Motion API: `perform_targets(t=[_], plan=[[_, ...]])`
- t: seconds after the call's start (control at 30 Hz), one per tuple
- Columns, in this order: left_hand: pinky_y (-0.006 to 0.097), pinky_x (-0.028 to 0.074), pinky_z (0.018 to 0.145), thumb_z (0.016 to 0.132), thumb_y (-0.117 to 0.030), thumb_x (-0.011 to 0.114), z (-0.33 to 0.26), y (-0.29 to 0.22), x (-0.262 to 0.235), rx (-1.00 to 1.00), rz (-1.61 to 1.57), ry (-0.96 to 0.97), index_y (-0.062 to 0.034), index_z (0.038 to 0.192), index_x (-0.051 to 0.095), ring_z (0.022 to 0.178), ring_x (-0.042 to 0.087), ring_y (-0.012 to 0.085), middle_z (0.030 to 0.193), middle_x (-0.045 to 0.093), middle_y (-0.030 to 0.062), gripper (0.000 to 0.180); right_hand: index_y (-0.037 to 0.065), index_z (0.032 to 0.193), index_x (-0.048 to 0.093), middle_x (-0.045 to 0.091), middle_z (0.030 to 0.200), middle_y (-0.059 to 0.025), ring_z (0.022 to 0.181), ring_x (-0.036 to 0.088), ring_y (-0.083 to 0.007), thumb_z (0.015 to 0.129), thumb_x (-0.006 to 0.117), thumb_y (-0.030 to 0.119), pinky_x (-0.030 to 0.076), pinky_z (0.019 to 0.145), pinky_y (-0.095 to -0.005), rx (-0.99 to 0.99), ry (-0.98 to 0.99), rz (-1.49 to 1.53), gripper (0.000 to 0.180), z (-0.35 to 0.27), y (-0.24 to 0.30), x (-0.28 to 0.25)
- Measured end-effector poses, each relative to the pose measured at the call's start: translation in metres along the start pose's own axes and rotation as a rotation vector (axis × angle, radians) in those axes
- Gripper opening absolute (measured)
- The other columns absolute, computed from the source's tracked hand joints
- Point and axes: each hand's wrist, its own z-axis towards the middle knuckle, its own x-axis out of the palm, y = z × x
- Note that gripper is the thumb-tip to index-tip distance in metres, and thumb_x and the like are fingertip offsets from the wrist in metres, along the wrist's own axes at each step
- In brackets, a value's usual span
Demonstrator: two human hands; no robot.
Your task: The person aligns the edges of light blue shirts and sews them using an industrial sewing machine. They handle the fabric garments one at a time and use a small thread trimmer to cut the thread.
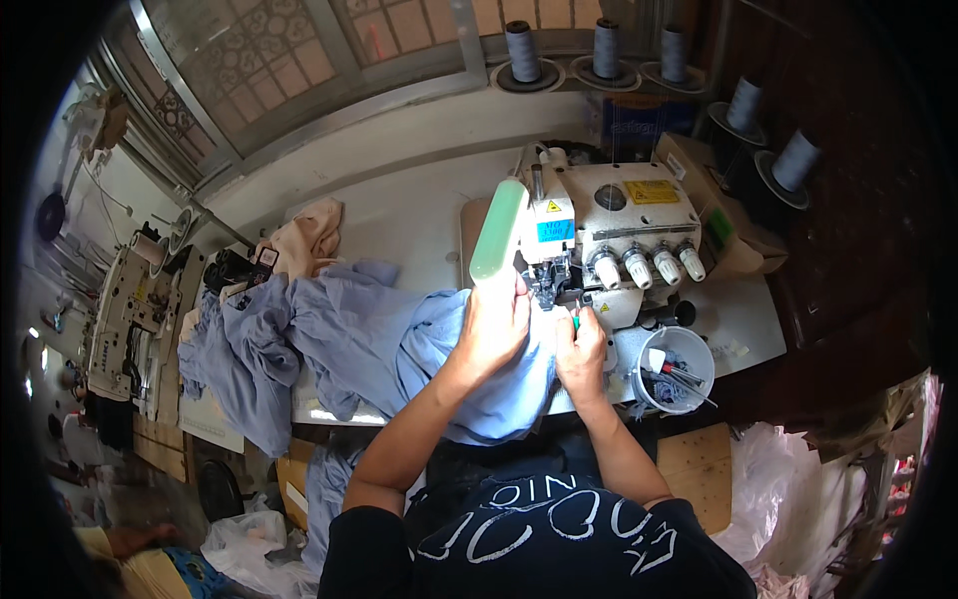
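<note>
Light blue cloth (439,334) trails across the table from the left and bunches below the presser foot of a white overlock sewing machine (624,200). My left hand (494,324) is closed on the cloth just left of the needle area, its fingers partly washed out by bright light. Right of the needle area, my right hand (582,351) is closed in a pinch, with a small green tool (576,321) showing between thumb and fingers. Most of that tool is hidden, so its kind is unclear. The cloth's edge lies between both hands.
A pale green oblong cover (499,232) stands over my left hand. Several grey-blue thread cones (522,55) ring the machine's back and right. A white bucket (674,369) holds scraps and tools. Another sewing machine (125,319) stands left. A person's arm (140,539) shows lower left.
</note>
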Motion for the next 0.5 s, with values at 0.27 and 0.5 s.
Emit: perform_targets(t=[0.27, 0.5], plan=[[0.041, 0.041, 0.083, 0.072, 0.001, 0.063, -0.049, -0.024, -0.017, 0.355, 0.129, 0.201, 0.0001, 0.106, 0.055, 0.097, 0.053, 0.0325, 0.104, 0.055, 0.0143, 0.035, 0.006, 0.086, 0.052, 0.047, 0.060, 0.0041, 0.038, 0.032, -0.0006, 0.084, 0.063, 0.010, 0.023, 0.034, -0.0172, 0.851, 0.366, 1.028, 0.011, -0.025, 0.011, -0.033], [0.040, 0.040, 0.081, 0.075, -0.004, 0.062, -0.047, -0.026, -0.025, 0.331, 0.286, 0.258, -0.0025, 0.109, 0.055, 0.096, 0.053, 0.0312, 0.108, 0.054, 0.0121, 0.035, 0.005, 0.078, 0.059, 0.051, 0.059, 0.0047, 0.039, 0.032, -0.0004, 0.086, 0.060, 0.010, 0.023, 0.036, -0.0162, 0.758, 0.367, 0.874, 0.009, -0.033, 0.008, -0.040]])
